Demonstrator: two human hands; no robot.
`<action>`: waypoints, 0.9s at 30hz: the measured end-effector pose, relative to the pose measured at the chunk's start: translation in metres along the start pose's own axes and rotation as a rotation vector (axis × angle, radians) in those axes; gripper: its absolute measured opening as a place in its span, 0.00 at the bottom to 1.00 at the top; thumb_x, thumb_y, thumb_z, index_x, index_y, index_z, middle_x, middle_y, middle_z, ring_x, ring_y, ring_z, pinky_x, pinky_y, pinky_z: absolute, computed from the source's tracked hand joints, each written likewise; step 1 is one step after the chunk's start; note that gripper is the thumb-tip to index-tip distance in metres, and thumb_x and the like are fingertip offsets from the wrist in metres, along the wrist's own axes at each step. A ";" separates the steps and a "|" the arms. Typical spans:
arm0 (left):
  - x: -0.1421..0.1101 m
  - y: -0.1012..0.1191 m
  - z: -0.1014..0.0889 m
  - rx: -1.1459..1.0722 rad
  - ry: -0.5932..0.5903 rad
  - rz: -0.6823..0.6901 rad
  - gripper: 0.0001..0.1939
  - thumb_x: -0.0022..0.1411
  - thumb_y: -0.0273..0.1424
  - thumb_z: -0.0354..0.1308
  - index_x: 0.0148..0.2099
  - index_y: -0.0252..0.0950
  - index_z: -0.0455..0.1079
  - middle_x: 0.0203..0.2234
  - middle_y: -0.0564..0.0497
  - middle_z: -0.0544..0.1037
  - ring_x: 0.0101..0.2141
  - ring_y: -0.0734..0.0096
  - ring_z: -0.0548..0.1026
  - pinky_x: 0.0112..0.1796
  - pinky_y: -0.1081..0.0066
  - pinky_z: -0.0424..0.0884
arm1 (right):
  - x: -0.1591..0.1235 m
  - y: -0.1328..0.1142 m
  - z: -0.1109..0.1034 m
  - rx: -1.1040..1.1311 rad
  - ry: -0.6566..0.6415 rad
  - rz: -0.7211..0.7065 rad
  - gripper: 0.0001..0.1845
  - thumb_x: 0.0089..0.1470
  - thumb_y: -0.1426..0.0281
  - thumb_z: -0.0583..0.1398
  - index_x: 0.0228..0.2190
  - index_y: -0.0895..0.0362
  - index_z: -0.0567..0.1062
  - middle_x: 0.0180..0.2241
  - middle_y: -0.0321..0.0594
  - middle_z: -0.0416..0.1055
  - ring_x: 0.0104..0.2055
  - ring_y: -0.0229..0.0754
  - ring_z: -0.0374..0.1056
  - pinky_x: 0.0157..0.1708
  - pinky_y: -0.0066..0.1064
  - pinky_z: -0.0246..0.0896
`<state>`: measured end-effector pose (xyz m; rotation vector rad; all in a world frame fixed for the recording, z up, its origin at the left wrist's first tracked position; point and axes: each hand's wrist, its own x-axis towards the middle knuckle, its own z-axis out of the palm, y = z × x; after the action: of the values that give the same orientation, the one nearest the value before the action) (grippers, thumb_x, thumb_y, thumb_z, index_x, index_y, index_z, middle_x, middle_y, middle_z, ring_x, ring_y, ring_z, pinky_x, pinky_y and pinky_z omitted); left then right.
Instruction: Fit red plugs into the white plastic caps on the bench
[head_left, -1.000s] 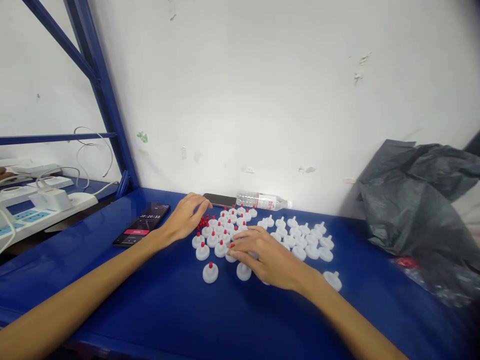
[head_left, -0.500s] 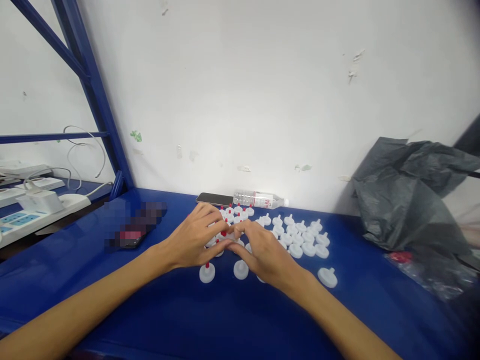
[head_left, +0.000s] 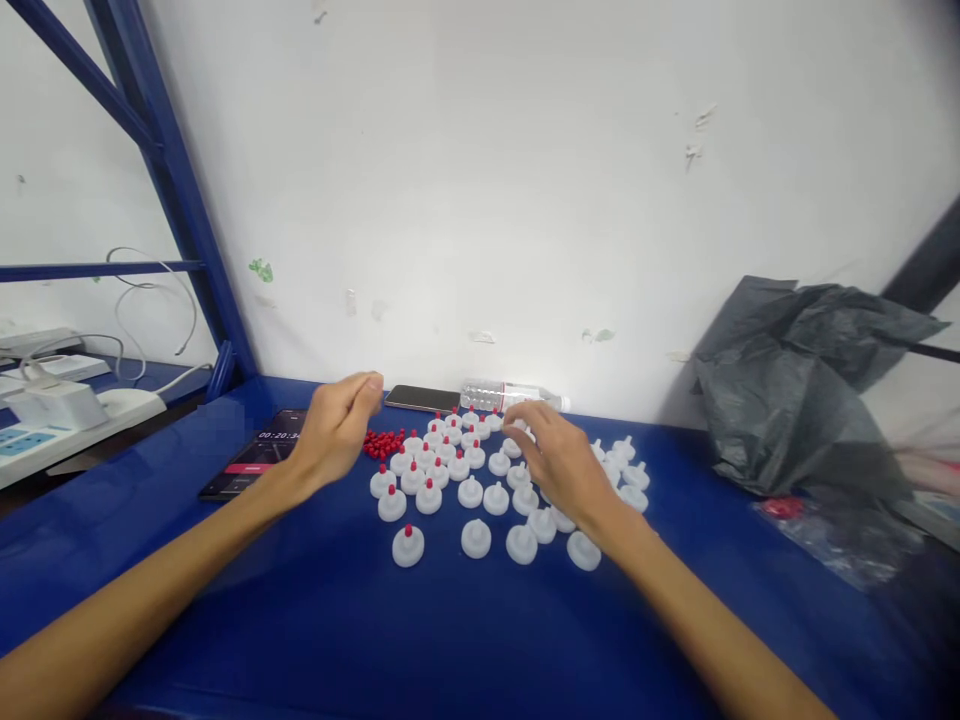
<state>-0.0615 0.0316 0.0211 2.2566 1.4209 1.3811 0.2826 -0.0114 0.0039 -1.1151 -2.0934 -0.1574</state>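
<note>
just right of the left hand (head_left: pixel 345 420), at the far side of the blue counter (head_left: pixel 337 620), lies a small heap of red caps (head_left: pixel 383 444), too small to show which way their long axes run. the left hand is much nearer to it than the right hand (head_left: pixel 559 450). its fingers are curled in, thumb up; i cannot tell whether it has hold of anything. near and right of the heap stand white pieces with red tips (head_left: pixel 428 497), then bare white pieces (head_left: pixel 496 498), stems rising from round bases. the right hand is loosely curved above the bare ones, some lying to its left, others to its right; its grip is unclear.
</note>
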 end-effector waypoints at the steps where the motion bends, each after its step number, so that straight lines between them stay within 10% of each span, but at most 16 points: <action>1: 0.005 -0.001 -0.005 0.056 0.019 -0.001 0.27 0.91 0.49 0.46 0.34 0.47 0.58 0.28 0.50 0.72 0.34 0.55 0.72 0.43 0.54 0.72 | 0.000 0.003 -0.005 0.011 0.000 0.065 0.19 0.86 0.71 0.59 0.58 0.50 0.90 0.57 0.51 0.92 0.54 0.57 0.91 0.52 0.46 0.91; 12: 0.014 -0.032 0.016 0.225 -0.177 -0.021 0.12 0.82 0.39 0.60 0.49 0.41 0.83 0.48 0.39 0.92 0.50 0.44 0.85 0.61 0.47 0.83 | -0.004 0.001 0.003 0.074 -0.300 -0.033 0.21 0.88 0.67 0.59 0.55 0.49 0.95 0.60 0.49 0.96 0.68 0.59 0.90 0.77 0.58 0.82; 27: 0.019 -0.050 0.017 0.296 -0.337 -0.053 0.16 0.75 0.32 0.63 0.52 0.41 0.94 0.47 0.40 0.97 0.53 0.39 0.91 0.62 0.48 0.85 | -0.004 -0.010 0.000 0.116 -0.333 -0.093 0.21 0.85 0.66 0.62 0.48 0.49 0.97 0.53 0.47 0.99 0.60 0.62 0.94 0.76 0.59 0.84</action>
<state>-0.0784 0.0796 -0.0039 2.4545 1.6320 0.7642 0.2757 -0.0200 0.0036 -1.0302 -2.4156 0.1127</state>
